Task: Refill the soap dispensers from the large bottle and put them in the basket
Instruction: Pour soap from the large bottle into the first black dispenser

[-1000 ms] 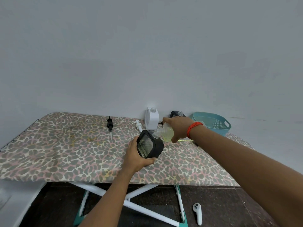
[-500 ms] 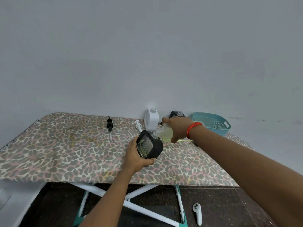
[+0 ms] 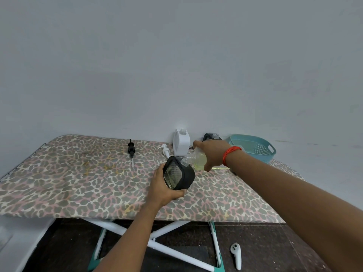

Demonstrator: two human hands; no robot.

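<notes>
Refill seemingly midway: my left hand (image 3: 163,186) grips the black dispenser (image 3: 179,173), my right hand (image 3: 213,154) grips the tipped large bottle (image 3: 197,161); white dispenser (image 3: 181,144) at twelve o'clock and basket (image 3: 253,147) at two await.

The desk (image 3: 78,183), draped in leopard-print cloth on crossed white legs, carries a black pump (image 3: 131,149) and a white pump (image 3: 165,150), both lying flat toward the back. Along the wall edge stand a white dispenser (image 3: 181,143), a partly hidden black-framed dispenser (image 3: 212,136), and a teal basket (image 3: 253,154) at the right corner.
</notes>
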